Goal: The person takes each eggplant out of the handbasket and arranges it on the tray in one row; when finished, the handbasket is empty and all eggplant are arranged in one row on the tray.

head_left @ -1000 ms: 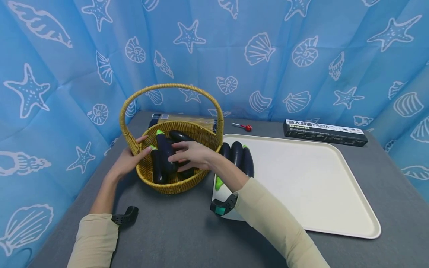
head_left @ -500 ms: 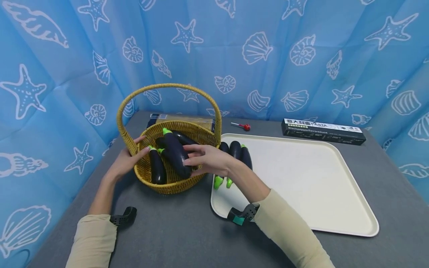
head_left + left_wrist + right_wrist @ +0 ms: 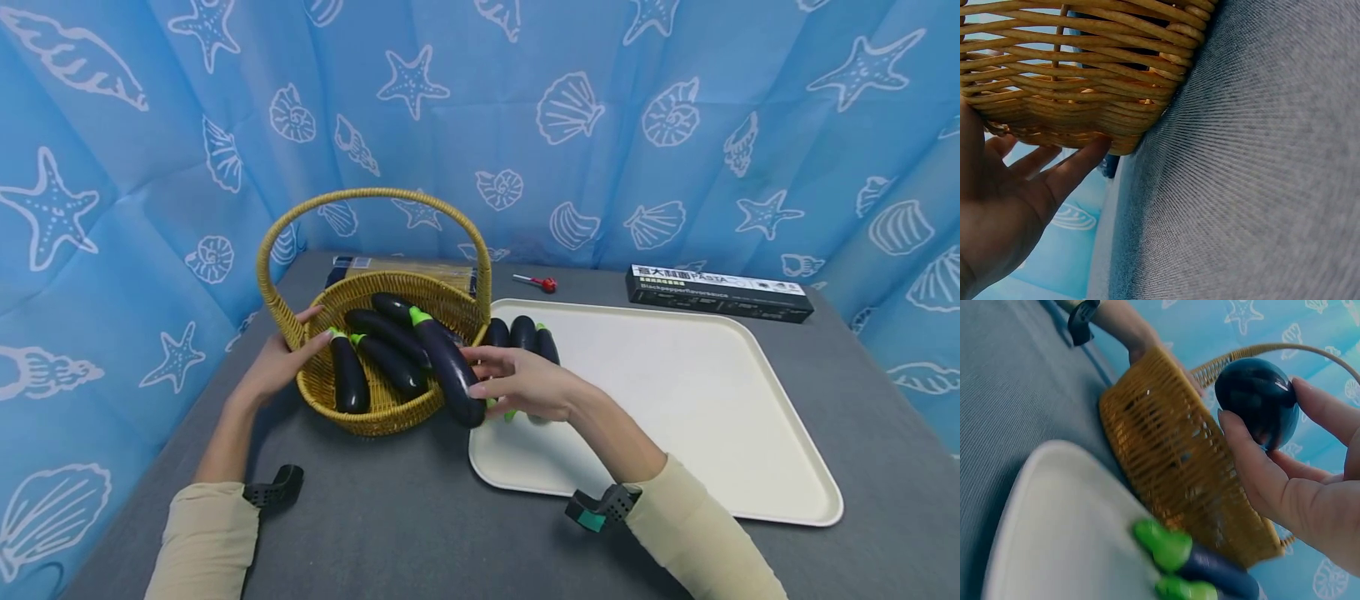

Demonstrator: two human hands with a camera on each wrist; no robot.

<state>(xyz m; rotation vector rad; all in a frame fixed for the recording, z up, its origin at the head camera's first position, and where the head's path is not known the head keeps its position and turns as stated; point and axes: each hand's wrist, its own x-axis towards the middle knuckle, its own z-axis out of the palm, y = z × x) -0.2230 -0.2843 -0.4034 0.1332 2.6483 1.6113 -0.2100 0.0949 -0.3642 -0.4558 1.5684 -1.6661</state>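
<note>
My right hand grips a dark purple eggplant with a green cap, held slantwise over the right front rim of a yellow woven basket. In the right wrist view its rounded end sits between thumb and fingers. Several more eggplants lie inside the basket. My left hand holds the basket's left rim by the foot of its tall handle, thumb inside. From the left wrist, the fingers of that hand touch the outer weave. Beside the basket, eggplants lie together on the left part of a cream tray.
A black pasta box lies behind the tray. A red lollipop lies at the back of the grey table. Behind the basket is a pack of spaghetti. A blue shell-patterned curtain hangs around the table.
My right hand has lifted an eggplant out from among the others and carried it right, to the basket's rim by the tray. The left hand stays on the basket.
</note>
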